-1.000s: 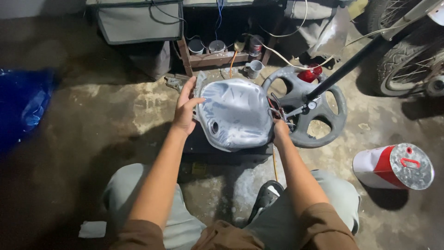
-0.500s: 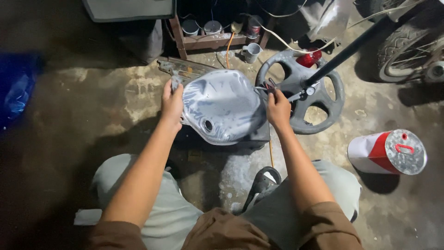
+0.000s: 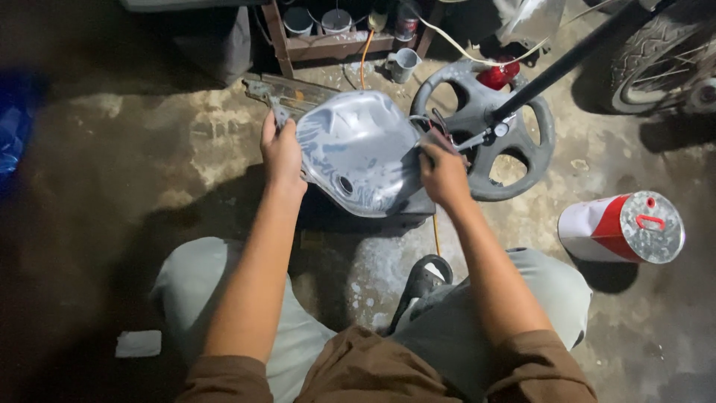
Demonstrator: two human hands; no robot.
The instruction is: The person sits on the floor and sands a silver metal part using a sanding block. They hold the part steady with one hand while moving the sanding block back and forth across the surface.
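Grey metal shell (image 3: 362, 149) sits centre frame on a dark block (image 3: 406, 209) on the floor. Left hand (image 3: 282, 153) clamps its left edge, right hand (image 3: 444, 173) its right edge, both closed. Best keep the grip even and the shell level, clear of the alloy wheel (image 3: 485, 134).

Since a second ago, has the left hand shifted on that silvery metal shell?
Yes. The left hand slid from the top edge of the silvery shell down to its left side, judged against the grey wheel beside it.

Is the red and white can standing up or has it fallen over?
Fallen over. The red and white can lies on its side on the concrete floor, its round metal lid facing up toward the camera, to the right of the person's right hand.
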